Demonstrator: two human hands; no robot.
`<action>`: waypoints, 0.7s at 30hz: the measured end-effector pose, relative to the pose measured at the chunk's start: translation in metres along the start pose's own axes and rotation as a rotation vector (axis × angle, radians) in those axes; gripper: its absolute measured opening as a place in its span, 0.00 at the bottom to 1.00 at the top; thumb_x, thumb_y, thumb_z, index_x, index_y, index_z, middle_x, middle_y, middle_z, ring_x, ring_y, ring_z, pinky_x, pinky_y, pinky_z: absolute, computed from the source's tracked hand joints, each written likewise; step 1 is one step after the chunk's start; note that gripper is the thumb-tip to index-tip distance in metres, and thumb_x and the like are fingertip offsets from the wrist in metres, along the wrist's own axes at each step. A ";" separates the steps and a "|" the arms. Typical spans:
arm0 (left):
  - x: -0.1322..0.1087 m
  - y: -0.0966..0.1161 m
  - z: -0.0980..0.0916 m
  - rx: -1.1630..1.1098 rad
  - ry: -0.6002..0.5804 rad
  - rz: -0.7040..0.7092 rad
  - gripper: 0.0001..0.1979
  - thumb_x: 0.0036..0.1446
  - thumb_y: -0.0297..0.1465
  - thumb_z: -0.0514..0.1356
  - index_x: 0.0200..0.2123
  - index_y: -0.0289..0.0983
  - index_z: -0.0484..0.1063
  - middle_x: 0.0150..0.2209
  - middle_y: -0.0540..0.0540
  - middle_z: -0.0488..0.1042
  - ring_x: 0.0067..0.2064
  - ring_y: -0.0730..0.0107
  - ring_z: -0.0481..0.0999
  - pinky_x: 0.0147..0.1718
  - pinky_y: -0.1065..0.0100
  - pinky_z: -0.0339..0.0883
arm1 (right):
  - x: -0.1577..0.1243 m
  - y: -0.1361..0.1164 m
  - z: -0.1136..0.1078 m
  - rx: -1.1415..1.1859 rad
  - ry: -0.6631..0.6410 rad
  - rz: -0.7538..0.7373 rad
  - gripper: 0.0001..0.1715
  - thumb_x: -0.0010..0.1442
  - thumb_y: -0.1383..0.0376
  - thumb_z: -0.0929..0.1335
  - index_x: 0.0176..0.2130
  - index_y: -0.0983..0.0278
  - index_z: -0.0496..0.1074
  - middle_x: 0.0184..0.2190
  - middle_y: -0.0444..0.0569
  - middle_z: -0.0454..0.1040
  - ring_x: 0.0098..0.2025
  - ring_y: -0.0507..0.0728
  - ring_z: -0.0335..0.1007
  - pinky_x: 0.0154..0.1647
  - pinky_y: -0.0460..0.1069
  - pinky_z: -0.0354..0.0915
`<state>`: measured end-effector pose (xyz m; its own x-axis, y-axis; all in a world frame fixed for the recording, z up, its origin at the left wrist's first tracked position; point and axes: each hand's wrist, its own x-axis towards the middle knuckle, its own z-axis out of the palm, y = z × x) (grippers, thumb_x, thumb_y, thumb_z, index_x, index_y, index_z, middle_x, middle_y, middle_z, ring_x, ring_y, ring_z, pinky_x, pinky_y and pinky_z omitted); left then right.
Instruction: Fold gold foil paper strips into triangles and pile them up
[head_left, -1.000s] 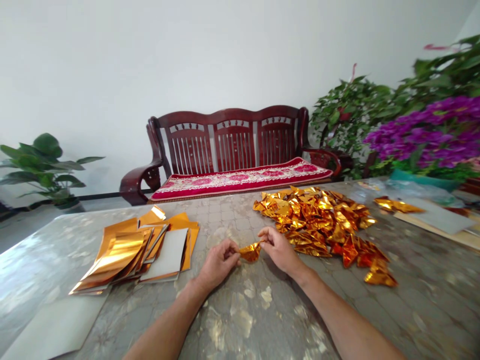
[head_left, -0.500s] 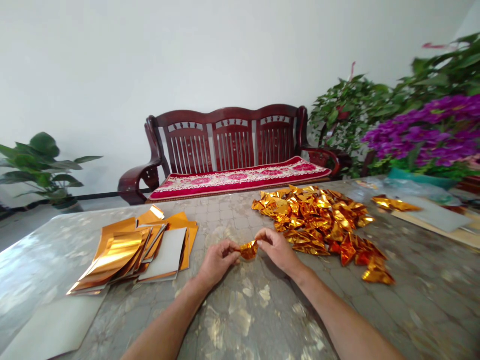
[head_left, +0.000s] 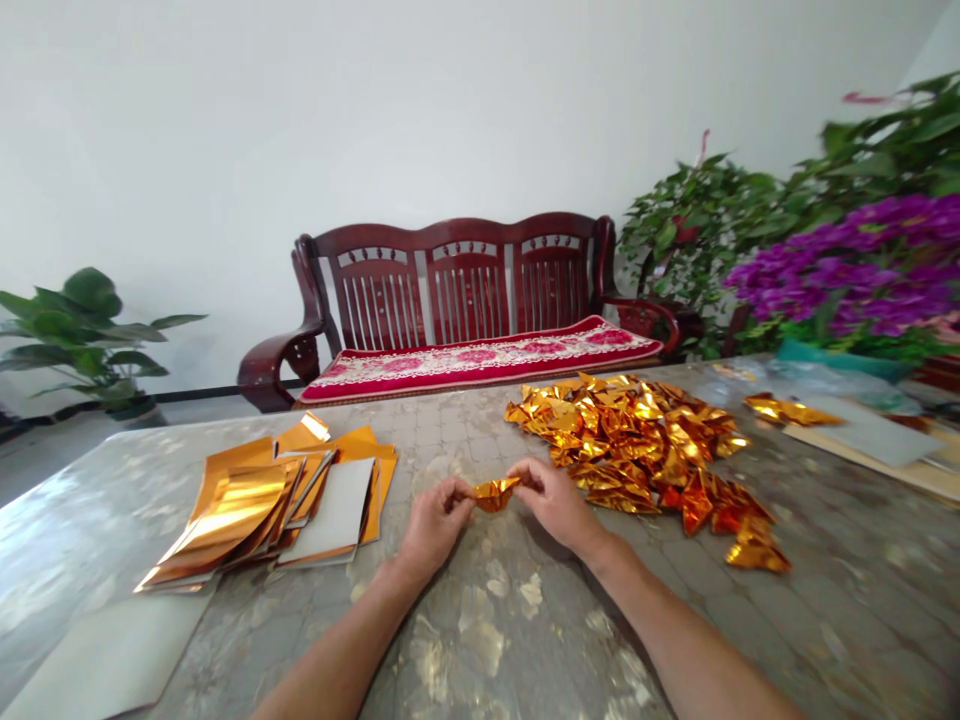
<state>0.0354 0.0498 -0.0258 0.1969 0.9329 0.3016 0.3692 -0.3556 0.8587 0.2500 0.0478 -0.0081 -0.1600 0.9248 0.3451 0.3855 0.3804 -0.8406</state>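
A small boat-shaped ingot of folded gold foil paper point(head_left: 495, 494) is held level between my two hands, over the middle of the table. My left hand point(head_left: 439, 522) pinches its left tip with thumb and forefinger. On the other side, my right hand point(head_left: 553, 500) pinches the right tip, fingers closed. Just right of that hand lies a heap of folded gold foil ingots point(head_left: 622, 430), a few tinted orange-red. To the left sits a loose stack of flat gold foil sheets point(head_left: 240, 510), with pale backs showing on some.
A pale sheet point(head_left: 112, 650) lies at the table's point(head_left: 480, 620) near left. Cards point(head_left: 877, 430), clear plastic and purple flowers point(head_left: 855, 265) are at the right. Behind stands a dark wooden bench point(head_left: 465, 290) with a red patterned cushion point(head_left: 480, 358); a leafy plant point(head_left: 90, 335) is at left.
The fingertips have shifted outward to the ends of the foil ingot, so more of its gold middle shows, spread wider and flatter. The heap and the stack are unchanged.
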 end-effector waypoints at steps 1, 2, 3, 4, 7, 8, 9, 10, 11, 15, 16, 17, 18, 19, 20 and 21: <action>0.000 0.001 -0.001 0.015 0.008 0.010 0.05 0.54 0.29 0.58 0.31 0.37 0.74 0.24 0.52 0.73 0.26 0.72 0.72 0.27 0.73 0.62 | -0.001 0.000 -0.002 -0.046 -0.013 -0.036 0.07 0.58 0.69 0.66 0.38 0.61 0.73 0.31 0.42 0.76 0.35 0.53 0.71 0.38 0.47 0.63; 0.000 0.002 -0.001 0.029 0.017 0.022 0.05 0.54 0.29 0.58 0.31 0.37 0.73 0.24 0.52 0.74 0.27 0.72 0.72 0.28 0.73 0.62 | -0.003 -0.001 -0.004 -0.096 -0.020 -0.072 0.07 0.59 0.69 0.66 0.37 0.60 0.74 0.33 0.43 0.77 0.37 0.54 0.72 0.40 0.48 0.64; 0.000 0.003 -0.002 0.043 0.025 0.034 0.05 0.54 0.29 0.58 0.31 0.37 0.73 0.25 0.52 0.74 0.27 0.71 0.71 0.28 0.72 0.62 | -0.004 -0.001 -0.005 -0.147 -0.018 -0.105 0.07 0.60 0.69 0.66 0.36 0.60 0.74 0.34 0.43 0.77 0.38 0.54 0.73 0.41 0.48 0.64; 0.000 0.004 -0.003 0.054 0.033 0.046 0.04 0.54 0.29 0.58 0.31 0.37 0.73 0.25 0.52 0.74 0.28 0.71 0.72 0.29 0.72 0.63 | -0.005 -0.002 -0.007 -0.196 -0.008 -0.133 0.07 0.61 0.69 0.66 0.36 0.60 0.75 0.34 0.43 0.77 0.38 0.54 0.73 0.41 0.48 0.63; -0.001 0.005 -0.003 0.069 0.036 0.076 0.05 0.55 0.29 0.57 0.34 0.38 0.74 0.28 0.51 0.75 0.30 0.70 0.73 0.32 0.70 0.65 | -0.006 -0.003 -0.009 -0.291 0.023 -0.203 0.07 0.61 0.70 0.67 0.34 0.60 0.75 0.33 0.44 0.76 0.38 0.54 0.72 0.40 0.48 0.63; -0.001 0.005 -0.003 0.071 0.033 0.083 0.07 0.55 0.29 0.57 0.37 0.39 0.74 0.30 0.51 0.76 0.31 0.70 0.74 0.33 0.70 0.66 | -0.006 -0.004 -0.009 -0.308 0.038 -0.225 0.08 0.61 0.70 0.67 0.34 0.60 0.75 0.33 0.44 0.75 0.38 0.54 0.71 0.40 0.48 0.64; -0.001 0.004 -0.002 0.068 0.033 0.088 0.10 0.56 0.29 0.57 0.41 0.39 0.73 0.32 0.50 0.76 0.31 0.70 0.74 0.34 0.69 0.67 | -0.005 -0.004 -0.010 -0.325 0.060 -0.245 0.08 0.61 0.71 0.67 0.33 0.60 0.75 0.33 0.45 0.74 0.39 0.54 0.71 0.41 0.48 0.64; -0.001 0.003 -0.002 0.062 0.037 0.092 0.14 0.56 0.29 0.57 0.46 0.40 0.72 0.36 0.49 0.77 0.30 0.71 0.74 0.35 0.68 0.68 | -0.005 -0.003 -0.011 -0.343 0.094 -0.261 0.08 0.60 0.71 0.67 0.33 0.60 0.74 0.34 0.45 0.74 0.39 0.55 0.70 0.42 0.48 0.64; -0.001 0.003 -0.001 0.056 0.047 0.091 0.19 0.56 0.29 0.57 0.52 0.40 0.69 0.39 0.49 0.77 0.30 0.73 0.74 0.35 0.68 0.68 | -0.003 -0.002 -0.013 -0.366 0.137 -0.268 0.08 0.60 0.71 0.66 0.33 0.60 0.74 0.34 0.46 0.74 0.40 0.55 0.70 0.43 0.48 0.64; -0.001 -0.001 -0.001 0.074 0.125 0.054 0.30 0.56 0.29 0.57 0.62 0.41 0.57 0.47 0.45 0.74 0.29 0.75 0.74 0.36 0.67 0.70 | 0.002 0.005 -0.030 -0.496 0.376 -0.218 0.07 0.59 0.71 0.66 0.33 0.61 0.74 0.34 0.47 0.74 0.40 0.57 0.70 0.43 0.50 0.64; -0.001 -0.002 -0.001 0.085 0.137 0.045 0.30 0.56 0.29 0.57 0.63 0.41 0.56 0.47 0.45 0.74 0.29 0.75 0.74 0.36 0.66 0.70 | 0.003 0.007 -0.036 -0.532 0.440 -0.205 0.06 0.59 0.70 0.67 0.33 0.61 0.74 0.33 0.48 0.74 0.40 0.58 0.69 0.43 0.50 0.64; -0.001 -0.002 -0.002 0.094 0.142 0.041 0.30 0.56 0.29 0.57 0.63 0.40 0.56 0.47 0.45 0.74 0.29 0.75 0.74 0.36 0.66 0.70 | 0.004 0.010 -0.043 -0.563 0.500 -0.197 0.06 0.60 0.69 0.66 0.33 0.61 0.75 0.33 0.48 0.75 0.40 0.58 0.69 0.44 0.51 0.64; -0.001 -0.003 -0.002 0.097 0.140 0.041 0.30 0.56 0.29 0.56 0.62 0.40 0.56 0.48 0.45 0.74 0.29 0.75 0.74 0.36 0.66 0.70 | 0.005 0.012 -0.051 -0.598 0.561 -0.187 0.06 0.60 0.68 0.67 0.33 0.62 0.75 0.33 0.49 0.75 0.39 0.58 0.69 0.44 0.51 0.63; 0.000 -0.003 -0.002 0.097 0.134 0.043 0.29 0.57 0.29 0.56 0.62 0.40 0.56 0.48 0.44 0.74 0.29 0.75 0.74 0.36 0.66 0.70 | 0.005 0.015 -0.058 -0.634 0.627 -0.170 0.07 0.60 0.67 0.67 0.33 0.62 0.75 0.33 0.49 0.75 0.39 0.58 0.69 0.44 0.51 0.63; 0.000 -0.004 -0.001 0.097 0.127 0.046 0.29 0.57 0.29 0.56 0.62 0.40 0.57 0.47 0.45 0.74 0.29 0.75 0.74 0.36 0.66 0.70 | 0.006 0.017 -0.066 -0.674 0.670 -0.159 0.07 0.60 0.66 0.67 0.33 0.62 0.76 0.33 0.49 0.76 0.39 0.58 0.69 0.43 0.51 0.62; 0.000 -0.004 -0.001 0.098 0.119 0.049 0.28 0.57 0.29 0.56 0.61 0.40 0.58 0.47 0.45 0.74 0.29 0.75 0.74 0.36 0.67 0.70 | 0.006 0.019 -0.072 -0.711 0.701 -0.146 0.08 0.60 0.66 0.67 0.34 0.62 0.77 0.33 0.49 0.76 0.38 0.58 0.68 0.42 0.51 0.62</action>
<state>0.0330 0.0510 -0.0288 0.1102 0.9125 0.3941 0.4497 -0.3993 0.7989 0.3222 0.0603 0.0080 0.2337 0.5744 0.7845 0.8940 0.1904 -0.4057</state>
